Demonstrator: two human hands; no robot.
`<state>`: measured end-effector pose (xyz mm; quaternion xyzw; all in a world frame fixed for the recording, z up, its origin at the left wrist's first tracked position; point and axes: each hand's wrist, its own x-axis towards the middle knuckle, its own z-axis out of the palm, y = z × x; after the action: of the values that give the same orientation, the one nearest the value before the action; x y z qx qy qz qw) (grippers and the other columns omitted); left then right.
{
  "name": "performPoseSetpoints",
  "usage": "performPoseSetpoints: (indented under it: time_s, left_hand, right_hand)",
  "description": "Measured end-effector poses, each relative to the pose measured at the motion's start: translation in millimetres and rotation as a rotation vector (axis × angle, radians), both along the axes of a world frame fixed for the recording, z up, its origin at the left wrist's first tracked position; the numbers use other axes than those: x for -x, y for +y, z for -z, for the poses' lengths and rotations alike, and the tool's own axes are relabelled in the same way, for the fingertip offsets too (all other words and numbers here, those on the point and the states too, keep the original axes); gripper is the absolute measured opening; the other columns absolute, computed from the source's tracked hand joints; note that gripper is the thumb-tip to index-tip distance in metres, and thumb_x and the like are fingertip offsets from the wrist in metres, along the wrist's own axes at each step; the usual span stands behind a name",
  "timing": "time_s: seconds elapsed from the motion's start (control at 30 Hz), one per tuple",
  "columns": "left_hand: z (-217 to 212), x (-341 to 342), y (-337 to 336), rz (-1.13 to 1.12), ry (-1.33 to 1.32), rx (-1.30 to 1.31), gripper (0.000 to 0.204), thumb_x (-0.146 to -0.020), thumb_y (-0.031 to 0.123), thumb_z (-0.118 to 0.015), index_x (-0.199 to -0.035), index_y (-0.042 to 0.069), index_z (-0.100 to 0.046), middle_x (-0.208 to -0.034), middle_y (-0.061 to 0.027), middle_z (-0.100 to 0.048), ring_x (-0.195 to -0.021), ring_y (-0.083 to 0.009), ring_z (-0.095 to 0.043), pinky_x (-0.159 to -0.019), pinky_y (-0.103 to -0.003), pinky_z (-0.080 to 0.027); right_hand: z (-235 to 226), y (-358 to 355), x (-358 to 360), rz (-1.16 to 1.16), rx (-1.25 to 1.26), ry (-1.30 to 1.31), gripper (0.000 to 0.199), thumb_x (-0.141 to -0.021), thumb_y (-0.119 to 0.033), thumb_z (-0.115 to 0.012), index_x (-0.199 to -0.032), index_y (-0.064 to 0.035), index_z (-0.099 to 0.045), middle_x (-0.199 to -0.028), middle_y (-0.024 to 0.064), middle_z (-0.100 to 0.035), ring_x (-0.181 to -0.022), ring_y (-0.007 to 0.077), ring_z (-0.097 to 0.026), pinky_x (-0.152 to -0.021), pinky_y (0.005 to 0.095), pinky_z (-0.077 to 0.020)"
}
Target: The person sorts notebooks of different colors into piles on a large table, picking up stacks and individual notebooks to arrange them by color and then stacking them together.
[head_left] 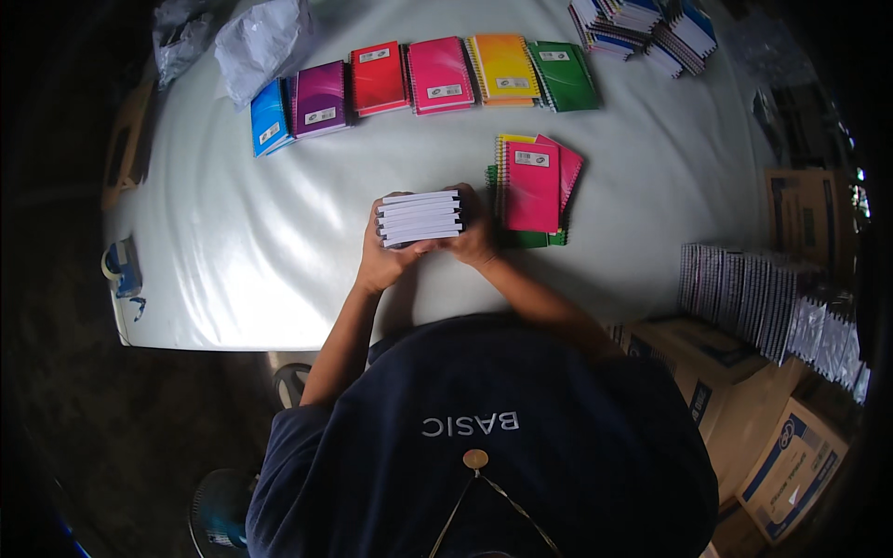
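Between my two hands is a stack of spiral notebooks [419, 218], held upright so that the white page edges face up. My left hand [378, 253] wraps round its left side, and my right hand [476, 231] grips the right side, where the dark spiral ends show. The covers of this stack are mostly hidden. Just right of my right hand lies a loose pile of notebooks [532, 200], a pink one on top with another pink, yellow and green edges poking out beneath.
Across the far side of the white-covered table [223, 214] runs a row of coloured notebook piles [377, 79]. Crumpled plastic [263, 48] lies far left, a tape dispenser [123, 268] at the left edge. More notebooks [642, 33] sit far right; stacked notebooks [744, 288] and cardboard boxes [791, 470] stand at right.
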<state>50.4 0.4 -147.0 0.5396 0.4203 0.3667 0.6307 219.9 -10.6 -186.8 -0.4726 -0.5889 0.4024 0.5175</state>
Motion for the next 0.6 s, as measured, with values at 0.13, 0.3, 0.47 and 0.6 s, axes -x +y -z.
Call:
performPoseSetpoints:
  time_s: [0.13, 0.3, 0.47, 0.6]
  left_hand:
    - [9, 0, 1, 0.025, 0.296, -0.337, 0.072, -0.067, 0.024, -0.084, -0.121, 0.0, -0.043, -0.113, -0.0106, -0.057, -0.102, -0.0219, -0.056, -0.092, -0.033, -0.044]
    - [-32, 2, 8, 0.101, 0.096, 0.124, 0.061, -0.076, 0.026, -0.077, -0.12, -0.004, -0.048, -0.107, -0.0122, -0.062, -0.1, -0.019, -0.058, -0.089, -0.032, -0.045]
    - [-60, 23, 76, -0.015, 0.571, -0.214, 0.055, -0.093, 0.051, -0.044, -0.104, -0.001, -0.059, -0.085, -0.0161, -0.064, -0.077, -0.0252, -0.061, -0.073, -0.035, -0.048]
    - [-58, 50, 150, -0.232, 0.915, -0.577, 0.034, -0.087, 0.019, -0.063, -0.114, -0.001, -0.056, -0.111, -0.0187, -0.062, -0.099, -0.0274, -0.064, -0.082, -0.034, -0.05]
  right_hand:
    - [-3, 1, 2, 0.025, -0.135, 0.138, 0.077, -0.052, -0.045, -0.088, -0.107, -0.0051, -0.052, -0.095, 0.0064, -0.059, -0.087, 0.0204, -0.06, -0.078, 0.0329, -0.0495]
    - [-41, 13, -11, -0.164, 0.138, 0.347, 0.066, -0.067, -0.028, -0.082, -0.116, -0.0018, -0.047, -0.103, 0.0069, -0.059, -0.095, 0.0178, -0.057, -0.085, 0.033, -0.0464]
    - [-61, 17, -4, -0.129, 0.544, 0.937, 0.044, -0.08, -0.018, -0.069, -0.116, -0.0021, -0.05, -0.11, 0.0091, -0.058, -0.098, 0.0176, -0.058, -0.083, 0.033, -0.0485]
    - [-40, 20, -2, -0.103, 0.593, 0.907, 0.041, -0.078, -0.015, -0.071, -0.114, -0.0024, -0.054, -0.104, 0.008, -0.06, -0.096, 0.0171, -0.059, -0.084, 0.0329, -0.0487]
